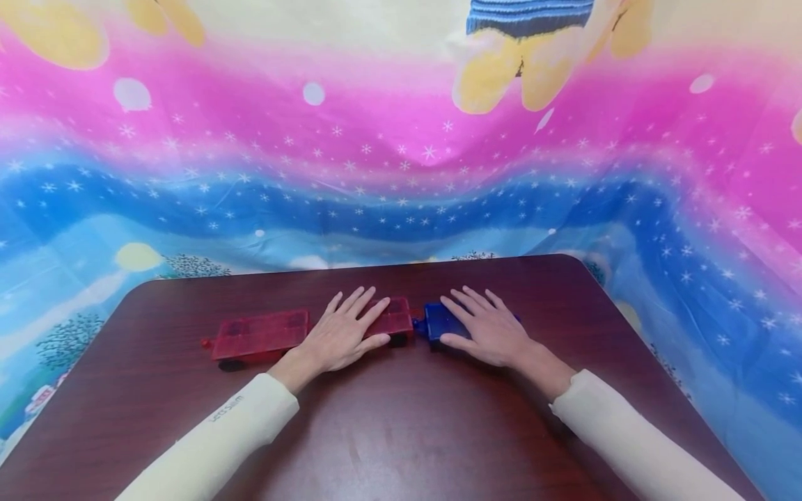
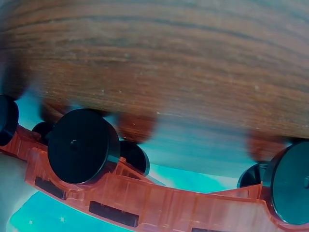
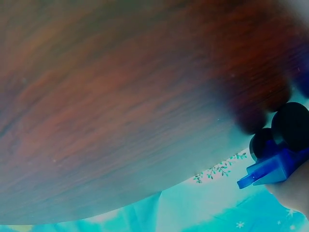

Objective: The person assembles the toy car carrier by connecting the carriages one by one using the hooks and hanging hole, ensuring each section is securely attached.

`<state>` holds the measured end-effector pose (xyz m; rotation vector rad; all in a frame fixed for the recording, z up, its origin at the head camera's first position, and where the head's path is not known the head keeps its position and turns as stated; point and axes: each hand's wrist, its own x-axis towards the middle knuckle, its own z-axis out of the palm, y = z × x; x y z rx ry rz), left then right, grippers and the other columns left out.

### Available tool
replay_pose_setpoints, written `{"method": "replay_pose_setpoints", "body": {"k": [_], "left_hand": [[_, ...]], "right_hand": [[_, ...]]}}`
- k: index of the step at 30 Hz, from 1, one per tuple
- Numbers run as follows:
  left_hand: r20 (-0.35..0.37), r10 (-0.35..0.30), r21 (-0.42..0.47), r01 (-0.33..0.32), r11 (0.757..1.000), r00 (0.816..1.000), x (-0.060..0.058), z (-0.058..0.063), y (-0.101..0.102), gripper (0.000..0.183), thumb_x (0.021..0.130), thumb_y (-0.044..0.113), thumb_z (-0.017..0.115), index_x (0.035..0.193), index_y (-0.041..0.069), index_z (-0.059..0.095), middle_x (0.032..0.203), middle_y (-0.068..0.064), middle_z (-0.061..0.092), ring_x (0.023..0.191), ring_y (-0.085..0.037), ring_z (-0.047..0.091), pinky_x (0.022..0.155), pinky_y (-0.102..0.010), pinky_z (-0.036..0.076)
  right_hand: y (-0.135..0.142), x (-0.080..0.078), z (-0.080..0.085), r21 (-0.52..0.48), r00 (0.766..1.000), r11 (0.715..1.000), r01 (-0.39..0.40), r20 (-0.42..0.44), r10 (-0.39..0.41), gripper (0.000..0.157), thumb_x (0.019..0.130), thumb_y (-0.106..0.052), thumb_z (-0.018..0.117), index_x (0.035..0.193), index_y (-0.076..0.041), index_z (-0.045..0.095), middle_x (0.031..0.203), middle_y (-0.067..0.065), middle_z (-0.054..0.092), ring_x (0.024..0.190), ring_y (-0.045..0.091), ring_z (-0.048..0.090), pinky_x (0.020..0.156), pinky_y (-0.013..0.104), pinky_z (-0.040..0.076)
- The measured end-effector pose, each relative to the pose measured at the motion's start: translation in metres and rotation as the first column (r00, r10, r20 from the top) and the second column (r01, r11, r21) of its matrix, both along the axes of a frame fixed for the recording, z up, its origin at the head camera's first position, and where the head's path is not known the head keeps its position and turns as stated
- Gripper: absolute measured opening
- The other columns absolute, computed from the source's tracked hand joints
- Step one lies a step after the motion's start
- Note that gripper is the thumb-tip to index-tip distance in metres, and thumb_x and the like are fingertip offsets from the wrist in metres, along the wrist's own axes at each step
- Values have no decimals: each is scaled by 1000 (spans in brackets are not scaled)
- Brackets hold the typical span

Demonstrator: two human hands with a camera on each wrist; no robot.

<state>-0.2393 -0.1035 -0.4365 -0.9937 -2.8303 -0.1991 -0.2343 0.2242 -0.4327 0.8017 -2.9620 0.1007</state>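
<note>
My left hand (image 1: 341,337) rests with straight, spread fingers on a translucent red toy car base (image 1: 396,316) with black wheels. Another red car base (image 1: 263,330) stands just left of that hand; the hand hides the place where the two red ones meet. A blue car base (image 1: 438,323) lies under my right hand (image 1: 491,330), whose fingers are straight and cover most of it. Its blue coupling faces the red base's right end. In the left wrist view, black wheels (image 2: 82,145) stand on the tabletop; a blue end piece (image 3: 270,169) shows in the right wrist view.
The brown wooden table (image 1: 388,417) has rounded far corners. Behind it and at both sides hangs a printed cloth (image 1: 401,195) in pink and blue with snowflakes.
</note>
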Motion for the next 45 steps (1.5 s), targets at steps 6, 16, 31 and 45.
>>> {"method": "replay_pose_setpoints", "body": {"k": [6, 16, 31, 45], "left_hand": [[14, 0, 19, 0, 1000, 1000, 0, 0, -1, 73, 101, 65, 41, 161, 24, 31, 165, -14, 28, 152, -36, 22, 119, -62, 17], [22, 5, 30, -5, 1000, 1000, 0, 1, -4, 75, 100, 64, 43, 162, 24, 28, 166, -13, 26, 152, -35, 21, 120, -61, 16], [8, -15, 34, 15, 999, 1000, -2, -2, -5, 75, 101, 65, 42, 162, 24, 30, 165, -14, 27, 152, -35, 22, 119, -62, 16], [12, -7, 26, 7, 1000, 1000, -1, -1, -6, 74, 101, 66, 41, 162, 25, 30, 165, -13, 27, 152, -34, 22, 119, -62, 18]], "right_hand": [[0, 0, 0, 4, 1000, 1000, 0, 1, 0, 88, 95, -80, 29, 161, -22, 30, 164, 7, 31, 152, 33, 22, 120, 60, 14], [4, -5, 1, 14, 1000, 1000, 20, -1, -20, 90, 94, -81, 27, 162, -22, 29, 165, 8, 30, 152, 33, 22, 120, 60, 16], [3, -7, 1, 16, 999, 999, 32, 14, -32, 90, 94, -81, 28, 162, -22, 29, 165, 8, 30, 152, 34, 22, 120, 61, 15], [-4, -6, 3, 17, 999, 999, 35, 24, -35, 89, 95, -80, 28, 162, -22, 28, 165, 8, 29, 153, 33, 20, 120, 60, 13]]}}
